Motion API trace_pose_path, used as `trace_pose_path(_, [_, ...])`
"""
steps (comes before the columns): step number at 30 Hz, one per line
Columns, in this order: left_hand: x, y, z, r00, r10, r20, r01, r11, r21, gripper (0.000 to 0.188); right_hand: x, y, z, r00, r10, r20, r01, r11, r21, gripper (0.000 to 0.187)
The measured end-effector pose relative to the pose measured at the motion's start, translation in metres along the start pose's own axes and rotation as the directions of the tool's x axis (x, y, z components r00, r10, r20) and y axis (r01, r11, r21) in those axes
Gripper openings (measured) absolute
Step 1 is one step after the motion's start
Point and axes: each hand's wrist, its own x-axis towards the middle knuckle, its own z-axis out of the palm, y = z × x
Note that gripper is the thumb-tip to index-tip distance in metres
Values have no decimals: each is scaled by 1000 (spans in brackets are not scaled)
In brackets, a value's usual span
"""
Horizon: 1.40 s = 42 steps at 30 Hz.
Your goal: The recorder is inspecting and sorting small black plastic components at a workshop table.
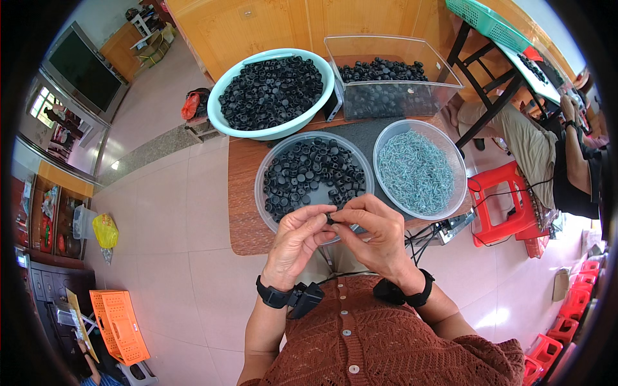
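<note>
Both hands meet above the near edge of a clear round tub (260, 177). A small black plastic cap (330, 219) is pinched between their fingertips, mostly covered by them. My left hand (295, 243) grips it from one side with thumb and fingers, and my right hand (378, 235) from the other. Loose black caps (302, 175) of the same sort lie in the tub, with a bare patch of its bottom showing. To its right, a second clear tub (461, 164) holds many small silvery screws (415, 170). Whether a screw is in the held cap cannot be seen.
Behind stand a pale blue basin (215, 106) heaped with black caps and a clear rectangular box (360, 106) of more. All rest on a brown wooden table (243, 219). A red stool (499, 206) and a seated person (534, 135) are at right; an orange crate (119, 325) stands lower left.
</note>
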Motion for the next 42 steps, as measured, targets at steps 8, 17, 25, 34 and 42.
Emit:
trace_pose_path(8, [0,0,-2,999,-24,24,25,999,-41,23,1,1,-1,1000,-17,6,17,1000,-18,19])
trace_pose_path(17, [0,1,0,1000,-8,1,8,1000,4,23,0,1,0,1000,-12,12,13,1000,-23,20])
trace_pose_path(25, [-1,2,2,1000,-9,10,9,1000,-10,23,1,0,-1,999,-36,22,36,999,-14,20])
trace_pose_path(34, [-2,2,3,999,-35,-2,35,999,-23,23,2,-3,-2,999,21,40,-22,1000,20,21])
trace_pose_path(42, [-2,1,3,1000,-15,3,14,1000,19,21,3,-6,-2,998,0,58,1,1000,-12,22])
